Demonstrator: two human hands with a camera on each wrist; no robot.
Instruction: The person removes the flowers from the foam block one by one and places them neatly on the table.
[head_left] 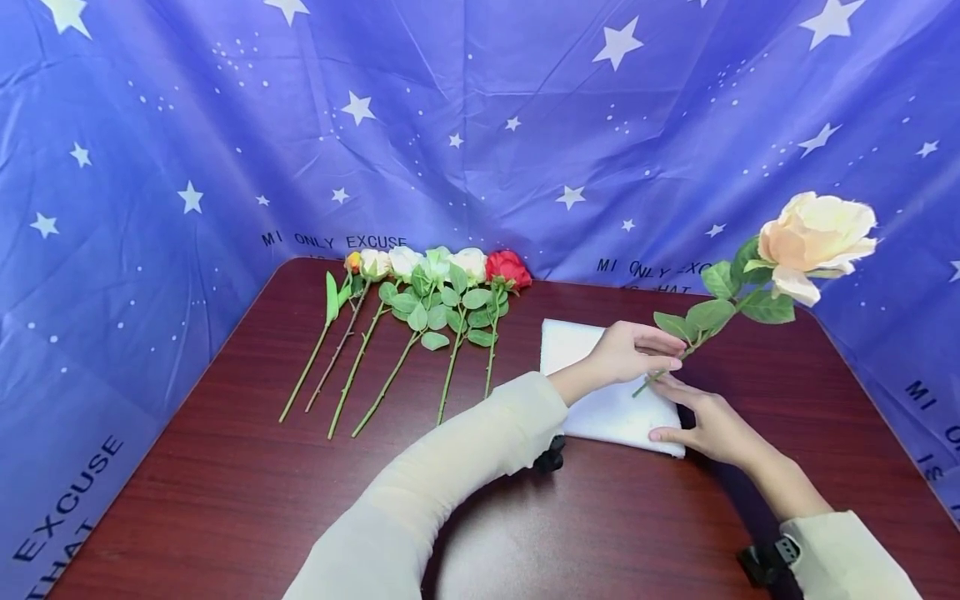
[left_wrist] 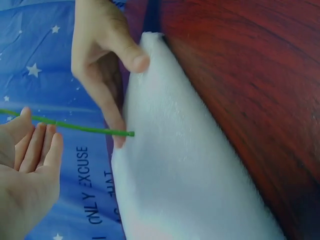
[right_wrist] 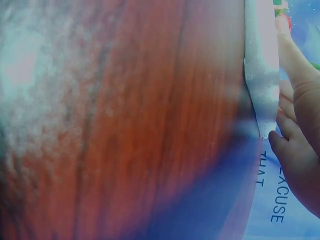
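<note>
My left hand (head_left: 626, 354) pinches the green stem of a pale peach rose (head_left: 817, 237) between thumb and fingers. The rose leans up to the right, its bloom and leaves beyond the hand. Its cut stem end (left_wrist: 131, 133) lies over the white foam block (head_left: 592, 412); whether it touches the foam I cannot tell. At the block's right edge rests my right hand (head_left: 712, 425), thumb and fingers spread and touching the foam. The left wrist view shows its thumb on one face of the block. In the right wrist view, the right hand (right_wrist: 300, 155) is partly cut off.
Left of the block, several roses lie in a row on the dark red wooden table (head_left: 225, 492): a red rose (head_left: 506, 271), whitish ones and a small orange bud (head_left: 353, 262). A blue starry curtain (head_left: 420, 100) hangs behind.
</note>
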